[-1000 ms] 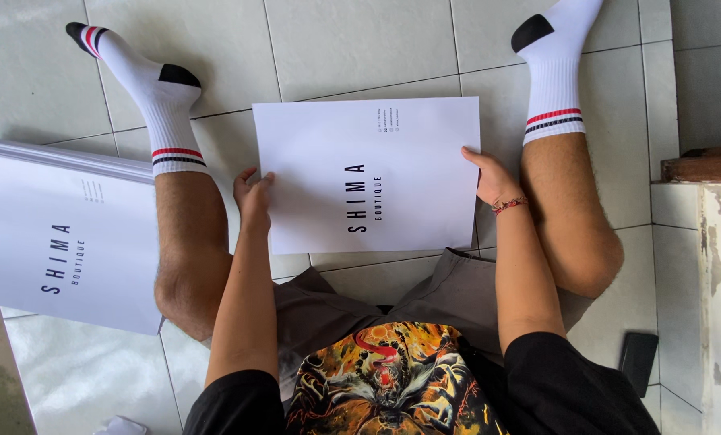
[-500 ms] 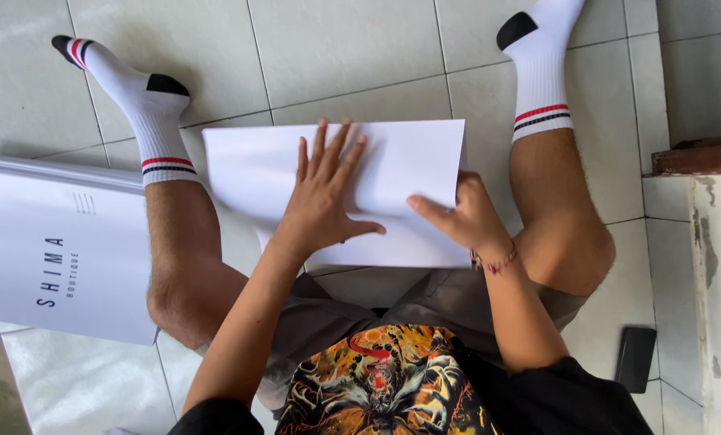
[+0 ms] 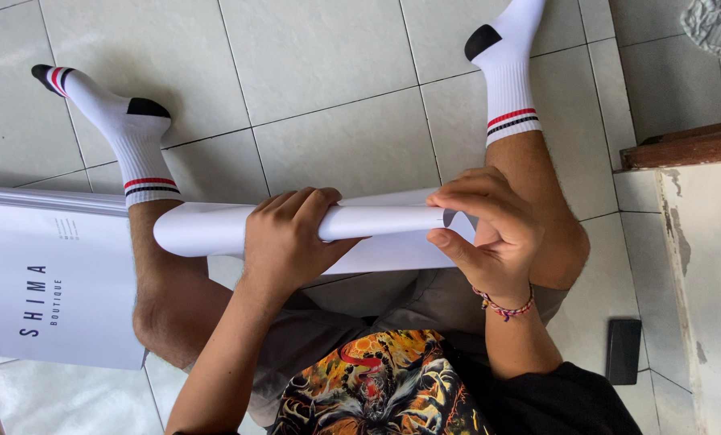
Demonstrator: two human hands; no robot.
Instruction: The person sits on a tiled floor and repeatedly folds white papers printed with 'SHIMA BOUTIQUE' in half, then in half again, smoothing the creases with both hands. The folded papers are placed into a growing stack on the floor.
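Sitting on the floor, legs spread. My left hand (image 3: 288, 242) is wrapped over the white paper sheet (image 3: 376, 221), fingers curled on top and thumb under, clamping the curved fold. My right hand (image 3: 489, 225) pinches the sheet's right end, fingertips pressed together on the edge with the thumb below. The sheet is smooth, matte, bent into a loose rounded tube shape across my lap, held above my thighs between both knees, its left end rounded near my left shin. A lower layer of it shows flat beneath the roll.

Stack of white flat sheets (image 3: 46, 282) with dark print lies on the tiles to my left, touching my left leg. Glossy pale tile floor (image 3: 328, 72) with grey grout lines. White ribbed socks (image 3: 509, 76) with red and black stripes and black heels. Small dark rectangular slab (image 3: 623, 350) on the tiles by my right hip. Woven bracelet (image 3: 501, 306) on my right wrist.
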